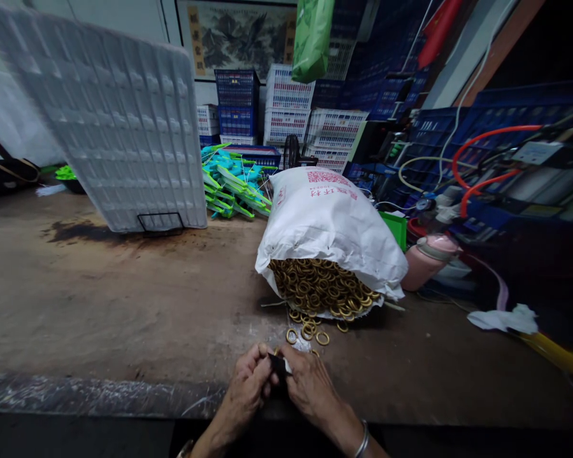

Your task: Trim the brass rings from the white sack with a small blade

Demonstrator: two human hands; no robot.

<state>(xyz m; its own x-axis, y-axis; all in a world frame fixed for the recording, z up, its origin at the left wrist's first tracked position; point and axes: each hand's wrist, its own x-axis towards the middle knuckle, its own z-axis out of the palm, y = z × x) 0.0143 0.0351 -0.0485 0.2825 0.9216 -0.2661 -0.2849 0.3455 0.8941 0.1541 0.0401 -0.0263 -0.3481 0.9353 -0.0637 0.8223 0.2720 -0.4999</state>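
Note:
Close together at the table's front edge, my left hand [249,383] and my right hand [314,386] both have their fingers pinched on a small black piece [279,365]. Its exact kind is not clear, since the fingers cover much of it. A bit of white shows beside it at the right fingers. Just beyond my hands lie several loose brass-coloured rings [322,338]. They spill from the open mouth of a white woven sack [332,222], which lies on its side full of such rings.
On the wooden table [124,305], a translucent ribbed plastic panel [124,121] stands upright at the left. Green and blue plastic pieces [233,181] are heaped behind the sack. A pink bottle [427,262] and red hoses [463,162] are at the right. Stacked crates [289,95] stand behind.

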